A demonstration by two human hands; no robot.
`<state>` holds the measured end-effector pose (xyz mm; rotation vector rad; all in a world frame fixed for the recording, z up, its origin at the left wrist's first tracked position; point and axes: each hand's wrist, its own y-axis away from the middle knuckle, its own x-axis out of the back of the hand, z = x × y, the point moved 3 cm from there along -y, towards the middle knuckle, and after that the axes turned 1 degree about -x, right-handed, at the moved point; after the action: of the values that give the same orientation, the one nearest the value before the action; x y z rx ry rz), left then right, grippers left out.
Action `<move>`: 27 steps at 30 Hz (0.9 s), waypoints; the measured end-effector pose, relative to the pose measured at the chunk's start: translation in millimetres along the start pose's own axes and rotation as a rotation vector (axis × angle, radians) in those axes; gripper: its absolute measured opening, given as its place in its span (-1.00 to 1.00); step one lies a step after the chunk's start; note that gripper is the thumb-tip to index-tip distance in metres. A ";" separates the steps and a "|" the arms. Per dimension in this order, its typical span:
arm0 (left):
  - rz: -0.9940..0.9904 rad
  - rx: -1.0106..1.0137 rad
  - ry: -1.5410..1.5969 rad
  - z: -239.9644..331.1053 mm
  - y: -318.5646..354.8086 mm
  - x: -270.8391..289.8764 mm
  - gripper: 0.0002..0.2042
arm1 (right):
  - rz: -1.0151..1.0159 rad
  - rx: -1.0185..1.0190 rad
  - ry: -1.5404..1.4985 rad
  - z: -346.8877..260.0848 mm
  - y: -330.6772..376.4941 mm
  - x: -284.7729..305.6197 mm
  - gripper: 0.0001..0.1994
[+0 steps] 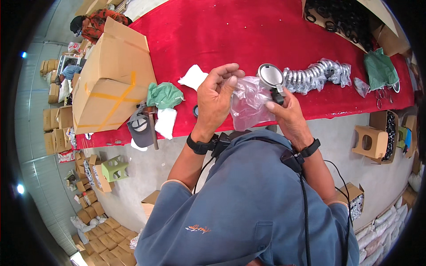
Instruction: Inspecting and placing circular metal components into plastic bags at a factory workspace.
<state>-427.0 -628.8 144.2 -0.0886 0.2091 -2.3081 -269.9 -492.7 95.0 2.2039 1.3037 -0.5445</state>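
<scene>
My left hand (214,101) pinches a clear plastic bag (248,104), which hangs crinkled over the near edge of the red-covered table. In my right hand (290,119) is a small round mirror (270,74) with a silver rim and a black mount, its face turned up. The mirror sits at the bag's upper right corner; whether any of the mount is inside the bag I cannot tell. Just beyond my right hand, a curved row of bagged round silver pieces (317,76) lies on the red cloth (213,33).
A large cardboard box (113,80) stands at left, by green plastic (164,95), a grey cap (140,128) and a hammer (152,128). Black rings fill a box (341,20) at far right. Scissors (380,98) lie near the right edge. A person (100,22) is behind the box.
</scene>
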 end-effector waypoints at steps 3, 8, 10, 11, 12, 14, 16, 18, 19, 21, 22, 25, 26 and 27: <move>0.019 -0.006 0.051 -4.0 3.6 5.1 -0.68 | 0.148 0.090 0.059 -4.7 -5.7 13.1 -0.34; -0.018 0.062 -0.077 -2.2 7.2 10.2 -0.59 | 0.190 0.089 0.235 -13.1 -6.1 20.1 -0.39; -0.002 0.111 -0.032 0.3 5.9 9.2 -0.54 | 0.170 0.096 0.269 -17.3 -4.9 15.2 -0.41; 0.009 0.159 0.015 -0.4 5.1 9.3 -0.50 | 0.166 0.095 0.270 -19.7 -3.8 13.9 -0.41; 0.014 0.158 0.014 -2.4 3.6 12.1 -0.50 | 0.149 0.090 0.283 -22.1 -2.3 12.5 -0.42; -0.086 0.266 -0.141 -11.3 0.8 17.5 -0.45 | 0.128 0.082 0.298 -26.1 -2.0 10.0 -0.43; -0.146 0.319 -0.062 -6.0 -1.6 14.9 -0.50 | 0.081 0.083 0.343 -28.9 -1.6 8.9 -0.43; -0.207 0.369 0.017 -5.5 -3.0 12.2 -0.54 | 0.082 0.074 0.355 -29.7 -1.8 11.8 -0.40; -0.203 0.337 -0.013 -5.5 -4.7 12.0 -0.60 | 0.084 0.067 0.365 -30.1 -2.2 12.6 -0.38; -0.201 0.305 -0.041 -5.2 -7.4 12.4 -0.65 | 0.096 0.067 0.334 -32.4 -1.9 8.6 -0.36; -0.208 0.289 -0.079 -4.5 -9.0 13.5 -0.69 | 0.108 0.066 0.301 -33.1 -1.9 7.8 -0.33; -0.216 0.281 -0.071 -12.3 -11.1 18.2 -0.72 | 0.119 0.020 0.276 -29.7 -3.0 13.1 -0.31; -0.214 0.288 -0.029 -15.3 -10.9 19.7 -0.72 | 0.124 0.018 0.278 -28.7 -3.5 14.9 -0.31; -0.219 0.290 -0.025 -13.9 -11.5 19.3 -0.72 | 0.099 0.029 0.237 -28.2 -4.6 16.2 -0.32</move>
<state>-450.1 -633.6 132.6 0.0083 -0.1569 -2.5277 -264.4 -462.6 106.8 2.4000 1.3002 -0.2720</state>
